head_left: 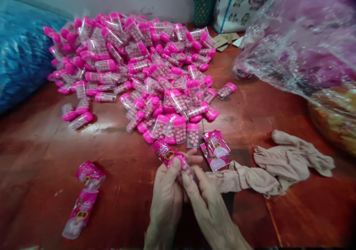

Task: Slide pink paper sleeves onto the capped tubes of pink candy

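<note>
Both hands meet near the front middle of the table, on one small clear container of pink balls [184, 165] with a printed pink sleeve [164, 150] over its upper left end. My left hand [167, 190] grips it from the left, thumb on the sleeve's edge. From the right, my right hand [204, 194] pinches the container's lower end. Just beyond lies a big heap of pink-capped containers [155, 68]. Flat printed sleeves [216, 150] rest right of the hands. Two sleeved containers [80, 211] lie at the left front.
A blue plastic bag [22, 50] stands at the left edge. Beige crumpled cloth [283, 161] lies at the right on the red-brown table [125, 205]. Clear plastic with pink contents [303, 39] fills the back right, near a white printed bag [241, 5] and cardboard pieces [222, 40].
</note>
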Demonstrator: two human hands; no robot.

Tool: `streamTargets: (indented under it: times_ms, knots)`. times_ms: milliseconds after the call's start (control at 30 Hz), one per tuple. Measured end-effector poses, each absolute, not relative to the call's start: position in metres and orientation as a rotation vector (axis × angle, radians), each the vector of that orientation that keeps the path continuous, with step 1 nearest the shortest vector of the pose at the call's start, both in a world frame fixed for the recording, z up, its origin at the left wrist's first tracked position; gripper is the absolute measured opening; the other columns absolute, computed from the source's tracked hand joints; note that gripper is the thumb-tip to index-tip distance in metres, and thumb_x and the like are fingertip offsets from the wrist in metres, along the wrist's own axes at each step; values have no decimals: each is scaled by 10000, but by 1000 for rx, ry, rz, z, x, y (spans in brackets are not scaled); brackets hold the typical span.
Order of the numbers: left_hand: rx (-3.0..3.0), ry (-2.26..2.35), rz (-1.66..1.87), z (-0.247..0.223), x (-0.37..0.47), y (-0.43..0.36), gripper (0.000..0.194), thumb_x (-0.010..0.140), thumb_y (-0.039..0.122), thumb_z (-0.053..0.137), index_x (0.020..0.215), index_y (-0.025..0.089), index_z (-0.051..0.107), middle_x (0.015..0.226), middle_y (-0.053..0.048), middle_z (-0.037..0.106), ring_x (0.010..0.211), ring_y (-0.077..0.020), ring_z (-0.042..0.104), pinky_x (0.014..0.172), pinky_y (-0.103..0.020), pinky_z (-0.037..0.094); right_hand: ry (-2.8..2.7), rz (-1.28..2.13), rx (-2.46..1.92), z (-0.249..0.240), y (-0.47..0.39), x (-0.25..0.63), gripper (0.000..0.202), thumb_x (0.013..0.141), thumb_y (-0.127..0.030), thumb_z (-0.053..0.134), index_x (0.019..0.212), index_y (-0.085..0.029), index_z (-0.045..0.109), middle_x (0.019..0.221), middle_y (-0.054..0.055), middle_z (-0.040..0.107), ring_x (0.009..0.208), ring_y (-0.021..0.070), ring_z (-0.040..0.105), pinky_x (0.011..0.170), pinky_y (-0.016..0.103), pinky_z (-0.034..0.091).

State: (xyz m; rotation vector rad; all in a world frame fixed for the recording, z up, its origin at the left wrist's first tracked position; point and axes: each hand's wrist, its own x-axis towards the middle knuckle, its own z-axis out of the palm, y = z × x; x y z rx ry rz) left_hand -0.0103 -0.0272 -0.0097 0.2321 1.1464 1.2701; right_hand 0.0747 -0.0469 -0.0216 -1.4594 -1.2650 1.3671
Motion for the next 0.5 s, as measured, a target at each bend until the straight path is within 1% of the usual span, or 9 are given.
streamTargets:
  times_ms: [67, 100, 200, 333, 400, 500]
  knots:
    - [263, 1145, 1237, -10, -8, -29, 225, 788, 331, 590, 766, 142, 711, 836, -100, 727, 825, -214, 661, 646, -253, 515, -1276, 1310, -1457, -20, -48, 74, 267, 866, -390, 509, 1013, -208, 638, 809, 59, 655, 754, 200, 618, 647, 269, 500]
    - [272, 1140, 1209, -10, -8, -30, 232, 786, 335, 588, 766, 142, 715, 858, -107, 724, 813, -219, 662, 651, -266, 514, -1285, 1301, -1443, -18, -49, 73, 272, 877, -380, 490, 1031, -206, 634, 845, 69, 661, 777, 207, 621, 661, 277, 503]
    - [296, 1101, 1116, -11, -6, -36, 240, 777, 336, 579, 790, 142, 720, 866, -130, 720, 771, -238, 664, 653, -309, 512, -1302, 1231, -1424, -12, -55, 71, 290, 904, -337, 432, 1099, -211, 606, 861, 73, 664, 815, 218, 624, 673, 285, 500]
    - [310, 1074, 1090, -11, -5, -42, 294, 755, 395, 569, 857, 157, 707, 841, -141, 721, 765, -262, 663, 654, -343, 512, -1270, 1107, -1529, -7, -67, 66, 329, 900, -327, 428, 1185, -222, 557, 899, 68, 659, 805, 210, 633, 706, 279, 486]
    - [316, 1040, 1105, -10, -6, -44, 313, 730, 411, 585, 885, 163, 697, 854, -142, 721, 787, -275, 662, 665, -355, 514, -1256, 1100, -1562, -7, -69, 66, 307, 902, -324, 437, 1163, -228, 566, 852, 51, 656, 745, 191, 633, 696, 267, 479]
    - [292, 999, 1115, -8, -9, -43, 290, 719, 363, 610, 910, 158, 683, 875, -135, 721, 805, -276, 663, 681, -356, 517, -1286, 1210, -1422, -8, -62, 69, 234, 897, -319, 451, 1041, -214, 602, 774, 32, 620, 697, 172, 604, 647, 255, 468]
